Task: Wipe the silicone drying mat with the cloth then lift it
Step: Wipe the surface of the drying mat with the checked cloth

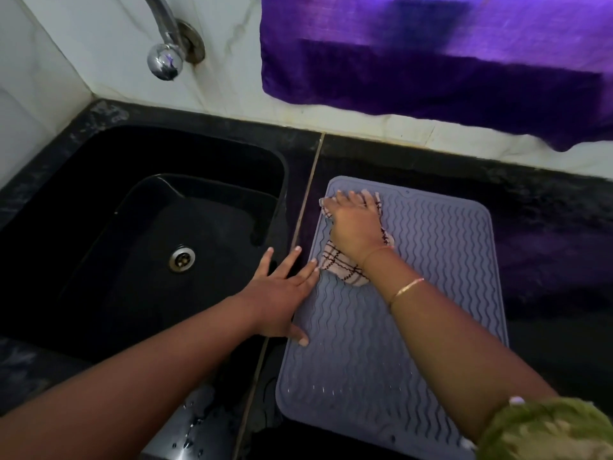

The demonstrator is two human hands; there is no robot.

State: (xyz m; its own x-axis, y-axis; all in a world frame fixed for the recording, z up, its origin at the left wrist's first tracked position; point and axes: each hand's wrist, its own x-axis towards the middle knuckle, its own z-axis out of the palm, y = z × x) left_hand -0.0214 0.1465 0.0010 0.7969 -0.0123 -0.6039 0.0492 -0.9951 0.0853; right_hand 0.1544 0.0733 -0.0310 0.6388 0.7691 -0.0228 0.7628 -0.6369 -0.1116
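A grey silicone drying mat (431,277) with wavy ridges lies flat on the dark counter, right of the sink. A pale checked cloth (345,268) is spread over the mat's far left corner. My right hand (355,224) presses flat on that cloth, palm down, fingers stretched toward the mat's far edge. My left hand (282,290) rests with fingers spread on the mat's left edge; its thumb touches the mat and its fingertips reach the cloth's near end. Small water drops sit on the near part of the mat.
A black sink (99,200) with a metal drain (181,258) lies left of the mat. A chrome tap (165,58) juts from the white wall above it. A purple cloth (431,61) hangs on the wall behind the counter (547,244).
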